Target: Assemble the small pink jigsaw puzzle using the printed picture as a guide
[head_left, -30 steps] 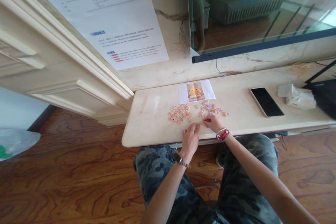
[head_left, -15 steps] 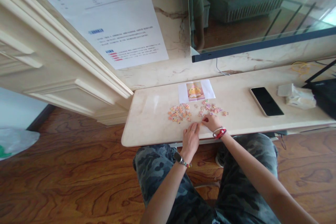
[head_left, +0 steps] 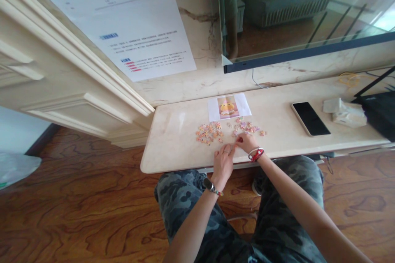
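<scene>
Two loose heaps of small pink and orange puzzle pieces lie on a cream marble shelf (head_left: 173, 148): a left heap (head_left: 209, 132) and a right heap (head_left: 247, 126). Behind them lies a reference picture (head_left: 228, 107) of a yellow figure on white paper. My left hand (head_left: 223, 161) rests flat near the shelf's front edge, fingers stretched toward the pieces. My right hand (head_left: 246, 143), with bracelets at the wrist, has its fingers pinched together at the near edge of the right heap; what they hold is too small to make out.
A black phone (head_left: 310, 118) lies face up right of the pieces, then a crumpled tissue pack (head_left: 345, 112) and a black device (head_left: 381, 111). A printed sheet (head_left: 129, 20) hangs on the wall, a glass panel (head_left: 296, 8) beside it. My knees sit below the shelf's edge.
Both hands have stayed at the front of the heaps; the right hand crept slightly toward the right heap. The view has drifted a little.
</scene>
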Demonstrator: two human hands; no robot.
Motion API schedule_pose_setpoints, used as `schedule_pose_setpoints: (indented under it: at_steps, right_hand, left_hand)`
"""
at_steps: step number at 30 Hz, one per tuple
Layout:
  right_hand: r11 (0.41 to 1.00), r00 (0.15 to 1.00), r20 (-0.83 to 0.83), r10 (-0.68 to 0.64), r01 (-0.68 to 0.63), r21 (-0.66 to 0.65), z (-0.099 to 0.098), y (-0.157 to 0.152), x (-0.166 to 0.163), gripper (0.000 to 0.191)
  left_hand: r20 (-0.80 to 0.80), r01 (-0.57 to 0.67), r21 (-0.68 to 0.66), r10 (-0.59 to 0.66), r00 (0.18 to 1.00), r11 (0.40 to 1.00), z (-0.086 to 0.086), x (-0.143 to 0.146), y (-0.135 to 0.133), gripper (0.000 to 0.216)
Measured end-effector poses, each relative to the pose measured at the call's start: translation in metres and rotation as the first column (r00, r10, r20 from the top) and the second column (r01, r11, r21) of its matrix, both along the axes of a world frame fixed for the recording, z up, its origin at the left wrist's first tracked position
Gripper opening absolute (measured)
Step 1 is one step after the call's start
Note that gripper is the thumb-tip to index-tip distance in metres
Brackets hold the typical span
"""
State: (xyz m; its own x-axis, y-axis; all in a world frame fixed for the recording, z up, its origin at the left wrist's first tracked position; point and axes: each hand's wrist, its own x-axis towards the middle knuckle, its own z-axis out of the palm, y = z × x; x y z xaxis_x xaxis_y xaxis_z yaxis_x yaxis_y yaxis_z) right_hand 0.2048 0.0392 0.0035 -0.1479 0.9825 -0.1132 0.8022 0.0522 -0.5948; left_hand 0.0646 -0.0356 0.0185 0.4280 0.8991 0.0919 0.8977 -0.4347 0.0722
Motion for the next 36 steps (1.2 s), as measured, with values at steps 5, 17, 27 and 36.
schedule_pose_setpoints:
  at_steps: [5, 17, 27, 36]
  right_hand:
    - [0.998, 0.989, -0.150, 0.004, 0.006, 0.063, -0.005, -0.009, 0.006, 0.005]
    - [0.947, 0.978, 0.055, -0.200, 0.179, 0.266, -0.010, 0.001, 0.117, 0.026]
    - [0.961, 0.995, 0.046, -0.093, 0.078, 0.266, -0.018, 0.007, 0.111, 0.022]
    - [0.960, 1.000, -0.012, -0.024, 0.026, 0.278, -0.013, -0.006, 0.104, 0.021]
  left_hand:
    - [0.001, -0.016, 0.003, 0.016, 1.000, 1.000, 0.000, 0.001, -0.001, 0.045]
    - [0.041, -0.032, -0.029, 0.033, 0.999, 0.999, -0.002, 0.002, -0.002, 0.048]
    - [0.042, -0.019, -0.049, 0.021, 0.999, 0.999, 0.002, 0.000, -0.001, 0.050]
    - [0.046, -0.042, -0.055, 0.044, 0.998, 0.998, 0.004, 0.000, -0.003, 0.052]
